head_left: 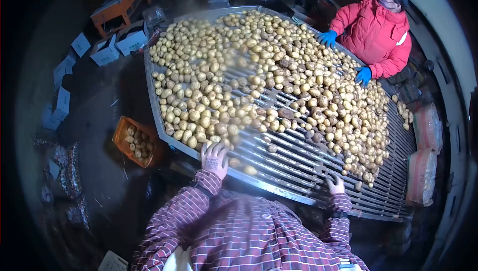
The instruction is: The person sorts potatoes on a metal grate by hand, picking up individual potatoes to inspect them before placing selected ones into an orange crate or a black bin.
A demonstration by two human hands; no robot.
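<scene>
A large heap of potatoes (pixel 209 96) covers much of a slatted metal sorting table (pixel 279 154). My left hand (pixel 214 160), in a pale glove with print on its back, is at the table's near edge with fingers spread, touching or just beside the closest potatoes. A few loose potatoes (pixel 250 170) lie on the metal to its right. My right hand (pixel 335 184), also gloved and darker at the fingertips, hovers over or rests on the bare slats with its fingers apart. Nothing shows in either hand. A small potato (pixel 358 186) lies to its right.
Across the table stands a person in a red jacket (pixel 373 34), with blue gloves (pixel 364 75) at the potatoes. An orange crate (pixel 121 139) of potatoes is on the floor at left, white boxes (pixel 104 52) beyond it. Filled sacks (pixel 421 176) line the right side.
</scene>
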